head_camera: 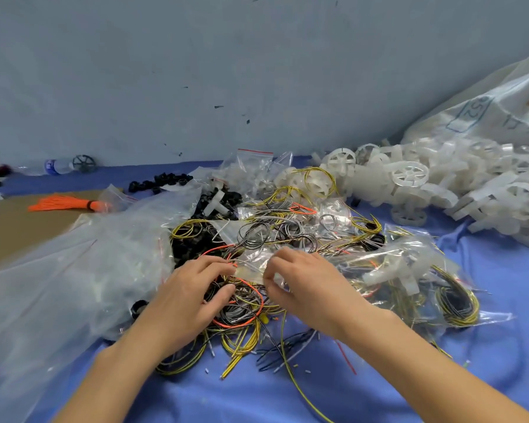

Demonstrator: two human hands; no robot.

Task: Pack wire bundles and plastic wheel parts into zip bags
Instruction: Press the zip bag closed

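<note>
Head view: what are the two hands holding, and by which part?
Both hands pinch one small clear zip bag: left hand its left edge, right hand its right edge. The left hand's fingers also rest on the wire bundle.

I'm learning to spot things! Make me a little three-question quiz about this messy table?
1. True or false: the pile of white plastic wheels lies on the person's right side.
2. What are both hands pinching? A) a clear zip bag B) a water bottle C) a black ring
3. Fill in: the tied bunch of wires at the far left is ____ coloured.

Key: 1 true. 2 A: left hand and right hand pinch the clear zip bag over the wire bundles. 3 orange.
</note>
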